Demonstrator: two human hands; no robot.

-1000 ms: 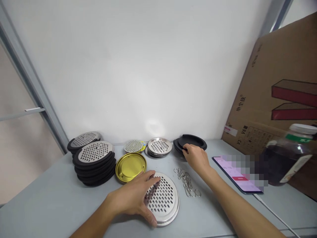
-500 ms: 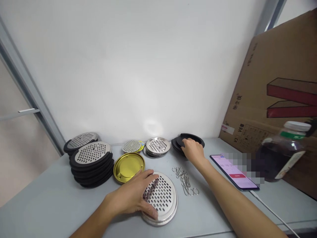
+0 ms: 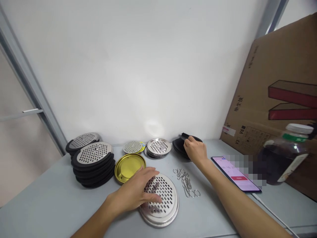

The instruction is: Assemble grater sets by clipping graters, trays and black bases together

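Note:
My left hand (image 3: 137, 190) hovers over or lightly touches the left side of a round perforated metal plate (image 3: 167, 195), thumb and fingers spread. The plate lies on another silver round piece near the table's front. At the back, my right hand (image 3: 195, 150) is closed on the edge of a black round holder (image 3: 185, 136), which is tilted up above other black pieces (image 3: 180, 148); its fingertips are partly hidden. Beside my left fingers lies a shallow gold lid (image 3: 128, 168). Several metal hooks with rings (image 3: 186, 183) lie between my two arms.
Stacked black holders with perforated plates (image 3: 92, 165) stand at left. Smaller grater plates (image 3: 158, 147) and a speckled disc (image 3: 133, 147) lie at the back. To the right are a phone (image 3: 236, 175) with a cable, a bottle (image 3: 284, 158) and a cardboard box (image 3: 267, 66).
My right hand has tilted the black holder up from lying flatter. My left thumb has lifted and shifted slightly across the perforated plate. The view has moved a little.

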